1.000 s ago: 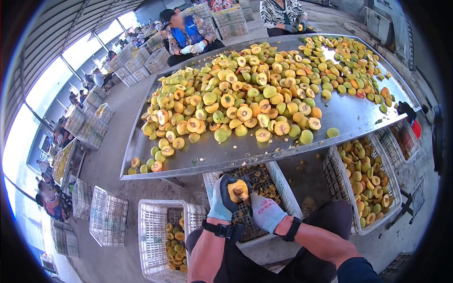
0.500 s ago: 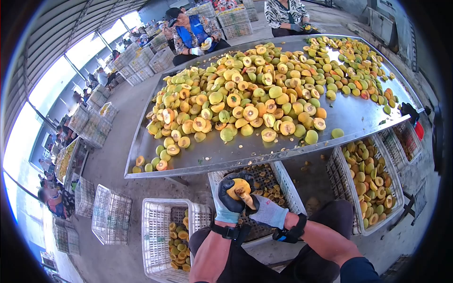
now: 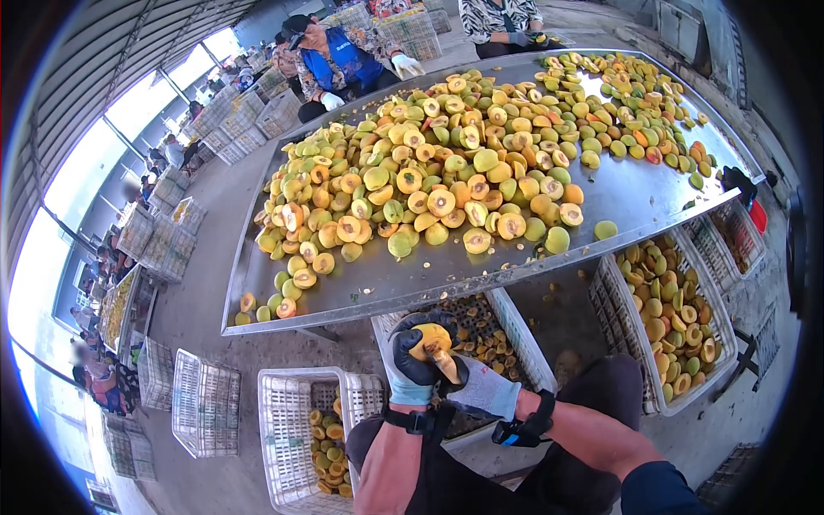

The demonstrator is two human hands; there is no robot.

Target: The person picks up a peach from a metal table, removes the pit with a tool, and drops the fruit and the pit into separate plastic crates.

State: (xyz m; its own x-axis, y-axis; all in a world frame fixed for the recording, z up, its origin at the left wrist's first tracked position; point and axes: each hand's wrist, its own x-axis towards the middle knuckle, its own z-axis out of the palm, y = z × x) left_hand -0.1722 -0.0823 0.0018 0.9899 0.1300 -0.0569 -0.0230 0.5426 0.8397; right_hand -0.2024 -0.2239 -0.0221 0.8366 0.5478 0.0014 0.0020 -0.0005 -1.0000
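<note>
My left hand (image 3: 415,365), in a light-blue and black glove, is closed around a yellow peach (image 3: 429,341). My right hand (image 3: 483,386), gloved in grey with dark fingertips, is closed against it. A tan, stubby thing (image 3: 445,367) runs from the right fingers to the fruit's face; whether it is a tool handle or a bare thumb I cannot tell. Both hands are above a white crate (image 3: 525,339) holding small brown and yellow pieces. Beyond them, a large pile of halved peaches (image 3: 403,184) lies on a metal table (image 3: 412,287).
Left of my knees stands a white crate (image 3: 276,429) with peach halves; a fuller crate (image 3: 611,309) is on the right. Another white crate (image 3: 206,403) sits on the floor. Across the table are a person in a blue vest (image 3: 343,60) and one in a patterned top (image 3: 498,21).
The view has shifted slightly. My hands keep their grip on the peach, with little movement between them. The blue-vested person's hands have moved apart, one reaching to the table edge.
</note>
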